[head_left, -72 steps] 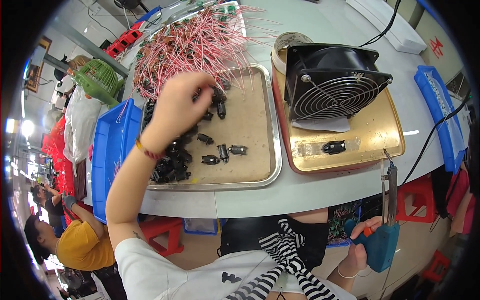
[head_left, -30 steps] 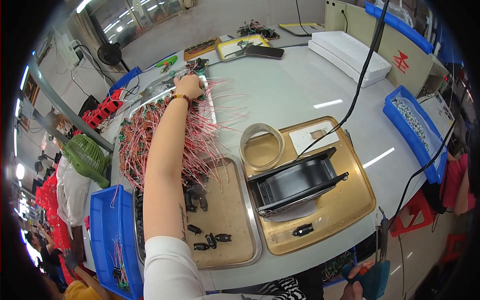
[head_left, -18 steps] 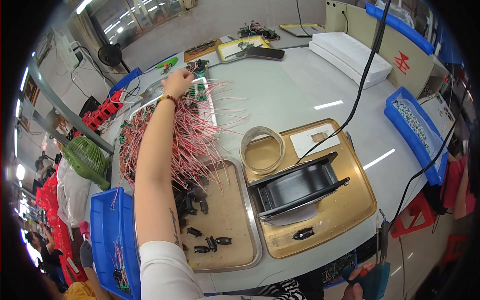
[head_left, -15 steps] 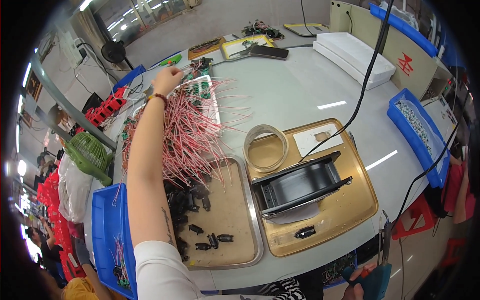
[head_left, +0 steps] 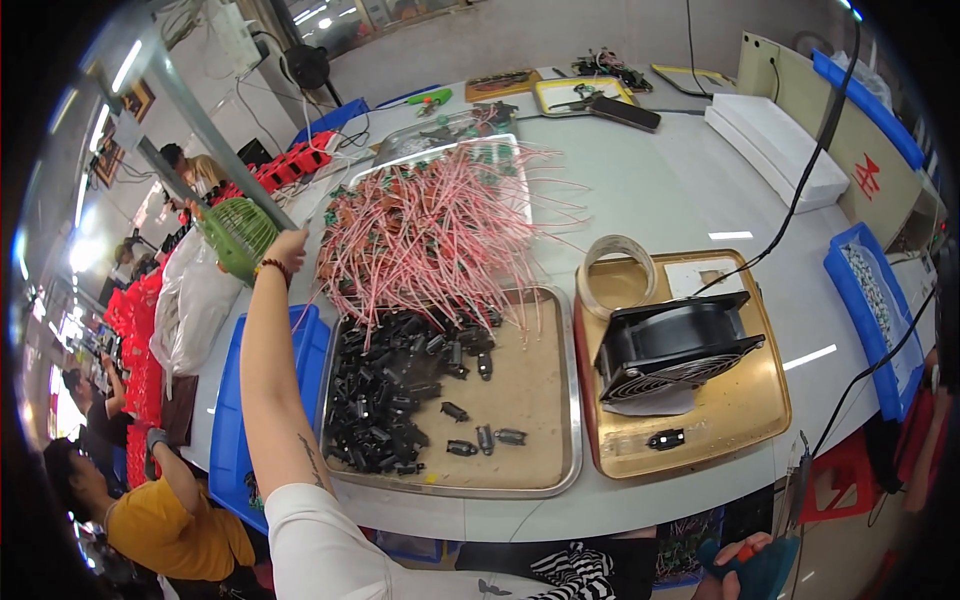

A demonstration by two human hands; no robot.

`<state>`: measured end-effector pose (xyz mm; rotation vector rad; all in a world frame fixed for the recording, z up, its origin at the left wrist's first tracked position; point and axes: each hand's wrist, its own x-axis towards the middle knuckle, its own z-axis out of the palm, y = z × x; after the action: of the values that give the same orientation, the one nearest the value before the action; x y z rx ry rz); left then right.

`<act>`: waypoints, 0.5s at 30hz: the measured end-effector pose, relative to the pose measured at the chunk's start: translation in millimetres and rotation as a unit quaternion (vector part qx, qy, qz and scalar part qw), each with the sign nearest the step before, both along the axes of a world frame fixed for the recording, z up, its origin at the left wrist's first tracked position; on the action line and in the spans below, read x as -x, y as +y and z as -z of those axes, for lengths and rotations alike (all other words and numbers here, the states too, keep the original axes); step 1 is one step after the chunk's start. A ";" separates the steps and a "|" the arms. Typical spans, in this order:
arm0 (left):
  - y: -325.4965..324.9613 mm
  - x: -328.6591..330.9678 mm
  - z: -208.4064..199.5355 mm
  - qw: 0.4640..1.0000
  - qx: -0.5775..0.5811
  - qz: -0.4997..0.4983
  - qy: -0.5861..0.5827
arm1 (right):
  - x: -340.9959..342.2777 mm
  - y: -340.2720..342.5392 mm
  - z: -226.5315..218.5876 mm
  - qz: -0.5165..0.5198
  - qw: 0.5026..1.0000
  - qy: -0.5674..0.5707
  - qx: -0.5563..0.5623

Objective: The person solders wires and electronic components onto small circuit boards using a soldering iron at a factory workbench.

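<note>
My left hand [head_left: 287,250] reaches out to the left edge of a heap of circuit boards with pink-and-white wires [head_left: 420,235]. Its fingers are closed, and whatever they hold is too small to make out. The heap spills over a white tray [head_left: 524,180]. Nearer to me, a steel-rimmed tray [head_left: 540,400] bears many small black cylindrical parts [head_left: 375,400], a few lying apart from the pile. At the lower right my right hand [head_left: 745,565] is wrapped round a teal soldering gun [head_left: 785,570], its thin metal tip pointing up.
A gold tray [head_left: 640,460] carries a black square fan [head_left: 680,345], a tape roll [head_left: 617,278] and one black part [head_left: 665,439]. Blue bins [head_left: 232,430] flank the table. A green fan [head_left: 240,235] stands left; a black cable [head_left: 800,200] hangs at right. People work beyond.
My left hand has moved from the far end of the wired boards back toward me, to their left side. The view has swung left, uncovering the black parts. The right hand keeps the soldering gun.
</note>
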<state>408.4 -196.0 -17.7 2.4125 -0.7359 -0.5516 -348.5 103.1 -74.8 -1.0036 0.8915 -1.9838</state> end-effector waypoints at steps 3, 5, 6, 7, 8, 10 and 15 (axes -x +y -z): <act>26.0 5.9 4.0 0.996 -0.014 -0.003 0.093 | -3.6 -0.2 -7.0 -0.018 0.998 0.046 0.028; 32.5 6.3 7.9 0.981 -0.052 0.011 0.187 | -2.4 3.1 -13.3 -0.025 0.997 0.072 0.018; 36.6 16.8 5.2 0.982 -0.067 0.037 0.173 | -2.3 4.0 -16.4 -0.026 0.995 0.099 0.004; 36.4 11.3 8.9 0.982 -0.065 0.036 0.176 | -3.9 3.9 -19.2 -0.028 0.994 0.102 0.006; 34.1 6.9 12.9 0.979 -0.052 0.033 0.193 | -7.2 3.8 -22.3 -0.015 0.994 0.105 0.001; 34.1 4.2 14.8 0.975 -0.033 0.035 0.217 | -15.8 4.0 -28.3 0.012 0.994 0.108 -0.010; 32.4 20.0 20.8 0.966 0.030 0.081 0.244 | -20.1 5.9 -29.1 -0.005 0.997 0.073 -0.019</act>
<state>388.5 -163.6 -38.5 2.0453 -0.7166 -1.1213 -328.5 109.0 -45.7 -1.1415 0.9978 -1.8977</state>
